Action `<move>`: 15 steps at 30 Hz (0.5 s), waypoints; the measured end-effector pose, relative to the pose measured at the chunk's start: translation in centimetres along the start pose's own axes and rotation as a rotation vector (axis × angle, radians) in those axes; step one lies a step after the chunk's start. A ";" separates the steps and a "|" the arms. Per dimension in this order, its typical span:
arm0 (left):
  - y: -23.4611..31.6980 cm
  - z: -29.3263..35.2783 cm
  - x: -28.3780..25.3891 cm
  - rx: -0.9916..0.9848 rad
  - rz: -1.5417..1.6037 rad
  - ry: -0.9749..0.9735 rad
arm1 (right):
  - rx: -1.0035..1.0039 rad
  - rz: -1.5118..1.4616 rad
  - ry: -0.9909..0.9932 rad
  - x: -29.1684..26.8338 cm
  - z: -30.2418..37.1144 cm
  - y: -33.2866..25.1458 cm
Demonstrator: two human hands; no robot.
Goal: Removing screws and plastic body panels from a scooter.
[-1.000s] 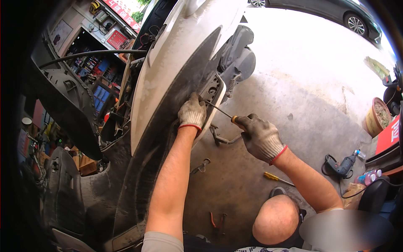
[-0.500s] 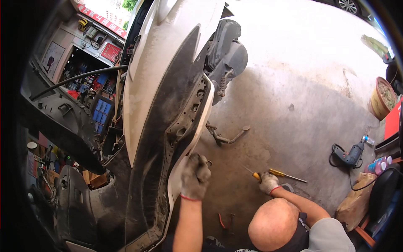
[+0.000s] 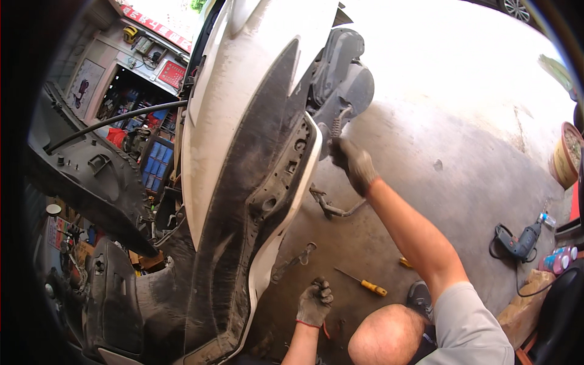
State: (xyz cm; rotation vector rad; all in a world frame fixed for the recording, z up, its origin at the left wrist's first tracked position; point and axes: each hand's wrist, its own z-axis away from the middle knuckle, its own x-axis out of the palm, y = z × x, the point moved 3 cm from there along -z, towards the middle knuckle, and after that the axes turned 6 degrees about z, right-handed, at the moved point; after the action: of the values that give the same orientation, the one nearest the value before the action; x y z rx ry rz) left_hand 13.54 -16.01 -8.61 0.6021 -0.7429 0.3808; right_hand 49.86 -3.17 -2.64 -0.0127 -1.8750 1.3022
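A white and black scooter body runs up the middle, its lower edge showing a bare strip with holes. My right hand, in a dirty work glove, reaches to the coil spring below the dark engine housing; its fingertips are dark and blurred, so I cannot tell whether it grips anything. My left hand, gloved too, is held with curled fingers beside the scooter's lower edge, and what they hold, if anything, is hidden. Between them on the floor lies a yellow-handled screwdriver.
A metal stand juts from under the scooter. Beyond my right arm lie a corded drill, pink bottles and a flowerpot. My bare knee is at the bottom. Black panels stand at left.
My right hand has let go of the screwdriver on the floor and moved up and left to the spring. The left hand has left the scooter's edge, moving down and right.
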 end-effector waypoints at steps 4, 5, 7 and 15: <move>0.0 0.5 -0.9 -0.031 0.000 0.019 | 0.295 -0.145 -0.083 5.1 -7.6 -1.8; 0.0 0.7 -1.3 -0.038 0.002 0.043 | 0.343 -0.248 -0.058 6.2 -8.3 -1.8; 0.4 1.5 -2.5 -0.031 0.006 0.054 | 0.428 -0.380 -0.132 7.8 -8.6 -1.5; -0.4 1.0 -3.0 -0.039 0.024 0.095 | 0.374 -0.525 -0.254 7.1 -11.3 0.6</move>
State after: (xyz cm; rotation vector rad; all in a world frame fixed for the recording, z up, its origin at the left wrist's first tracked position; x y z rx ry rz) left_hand 11.19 -17.31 -10.29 0.5353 -0.6653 0.4139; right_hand 52.06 8.96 2.53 0.8177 -1.6453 1.2916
